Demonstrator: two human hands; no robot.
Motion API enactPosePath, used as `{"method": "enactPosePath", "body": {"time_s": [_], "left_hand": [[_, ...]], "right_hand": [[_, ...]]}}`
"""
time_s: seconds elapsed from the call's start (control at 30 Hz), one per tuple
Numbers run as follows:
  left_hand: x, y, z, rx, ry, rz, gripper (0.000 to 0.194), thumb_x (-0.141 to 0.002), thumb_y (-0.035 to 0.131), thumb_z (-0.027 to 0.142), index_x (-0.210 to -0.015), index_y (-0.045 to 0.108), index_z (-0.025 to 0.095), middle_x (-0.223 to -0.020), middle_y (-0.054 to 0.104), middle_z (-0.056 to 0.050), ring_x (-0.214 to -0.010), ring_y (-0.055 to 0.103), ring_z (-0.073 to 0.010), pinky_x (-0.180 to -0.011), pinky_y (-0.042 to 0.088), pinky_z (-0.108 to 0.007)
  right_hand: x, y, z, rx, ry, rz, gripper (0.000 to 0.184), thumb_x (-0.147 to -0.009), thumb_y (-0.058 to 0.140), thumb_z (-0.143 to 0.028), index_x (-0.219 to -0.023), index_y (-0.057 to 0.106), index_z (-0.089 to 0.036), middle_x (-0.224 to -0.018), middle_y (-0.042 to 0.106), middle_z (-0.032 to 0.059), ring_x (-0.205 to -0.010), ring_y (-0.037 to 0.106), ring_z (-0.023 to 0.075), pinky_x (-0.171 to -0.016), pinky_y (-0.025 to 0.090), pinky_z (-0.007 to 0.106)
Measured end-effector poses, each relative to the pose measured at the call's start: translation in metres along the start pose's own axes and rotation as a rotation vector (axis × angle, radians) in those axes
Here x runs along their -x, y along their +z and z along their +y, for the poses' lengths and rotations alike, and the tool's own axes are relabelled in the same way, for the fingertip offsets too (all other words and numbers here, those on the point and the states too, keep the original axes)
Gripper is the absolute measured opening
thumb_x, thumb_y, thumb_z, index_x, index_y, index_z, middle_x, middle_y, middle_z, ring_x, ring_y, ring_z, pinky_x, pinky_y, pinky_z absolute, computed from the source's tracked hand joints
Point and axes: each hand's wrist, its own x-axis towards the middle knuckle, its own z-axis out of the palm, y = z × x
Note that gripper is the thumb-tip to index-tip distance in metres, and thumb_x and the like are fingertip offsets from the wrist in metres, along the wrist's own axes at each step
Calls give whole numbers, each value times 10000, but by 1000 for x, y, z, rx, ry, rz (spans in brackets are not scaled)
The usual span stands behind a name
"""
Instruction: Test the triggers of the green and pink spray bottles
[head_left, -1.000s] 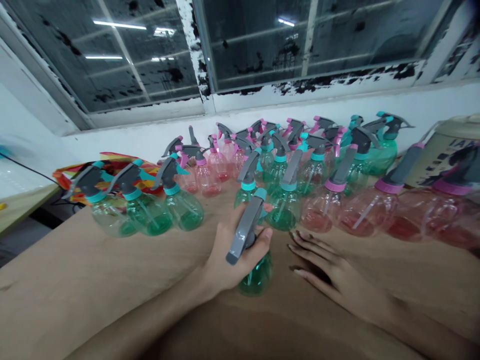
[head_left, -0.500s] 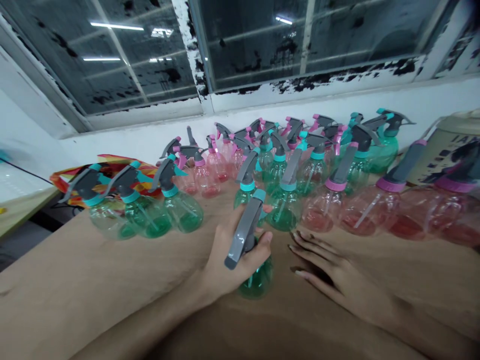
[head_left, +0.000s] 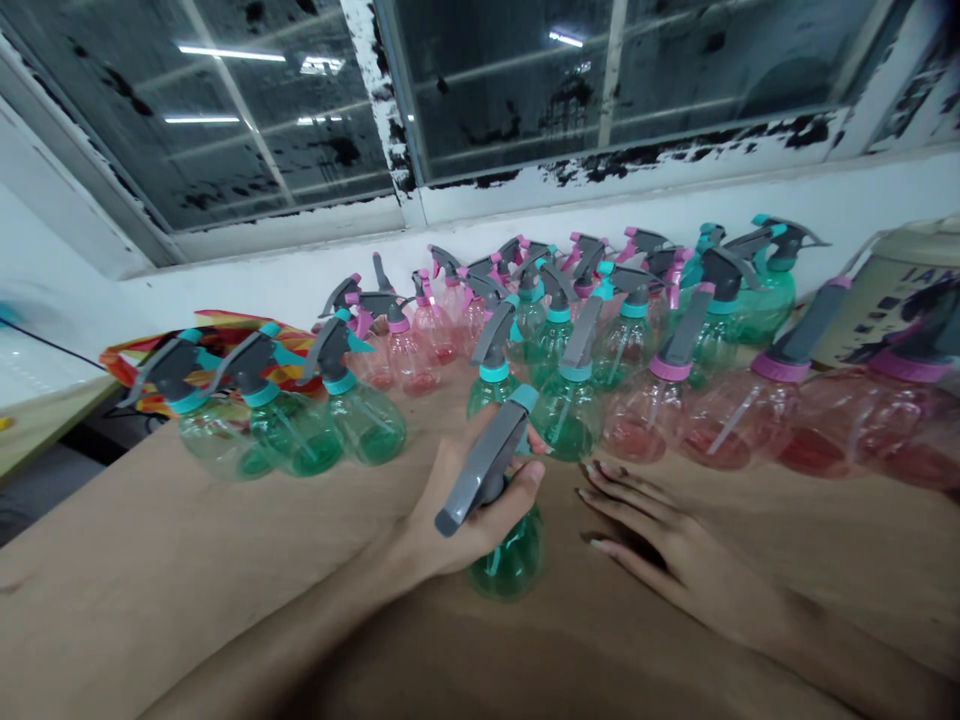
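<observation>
My left hand (head_left: 457, 500) is closed around the neck of a green spray bottle (head_left: 510, 560) with a grey and turquoise trigger head. The bottle stands at the front of the wooden table, its head pointing away from me and a little to the right. To its right, my right hand (head_left: 667, 540) rests on the tabletop with fingers stretched out, holding nothing. Just beyond the hands are a green spray bottle (head_left: 568, 425) and a pink spray bottle (head_left: 646, 425). My left fingers partly hide the held bottle's neck.
Three green spray bottles (head_left: 367, 425) line the left side before an orange patterned bag (head_left: 225, 325). Several pink and green bottles crowd the back along the wall. A beige container (head_left: 892, 290) stands at the far right. Behind the wooden table (head_left: 225, 560) is a window (head_left: 525, 90).
My left hand has turned the spray bottle slightly, its grey head swinging a little to the left at the near end. My right hand has stayed in place.
</observation>
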Motion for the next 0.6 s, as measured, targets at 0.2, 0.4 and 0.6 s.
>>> {"method": "enactPosePath", "body": {"time_s": [0.2,0.4,0.6], "left_hand": [[-3,-3,-1,-43,56,18,65,-795,496,264,-786,548,226,-633,596,27,-494,559,-122,-461,460,-231],[-2,2,-2,76,-19,5,256,-804,528,248,-1059,532,229,-941,654,-31,-835,633,-162,-733,523,-267],[3,9,-10,81,-5,43,368,-808,550,235,-1170,486,258,-1073,626,-26,-904,628,-161,-803,523,-265]], "right_hand": [[0,1,1,37,-2,-37,472,-886,422,-419,-1320,431,-232,-1425,369,12,-1323,278,207,-1059,325,428],[1,0,0,2,12,-8,470,-874,450,-408,-1314,439,-245,-1410,395,13,-1316,293,214,-1055,328,432],[1,0,-1,9,12,-15,467,-878,442,-411,-1312,439,-239,-1412,391,16,-1317,291,209,-1053,332,431]]}}
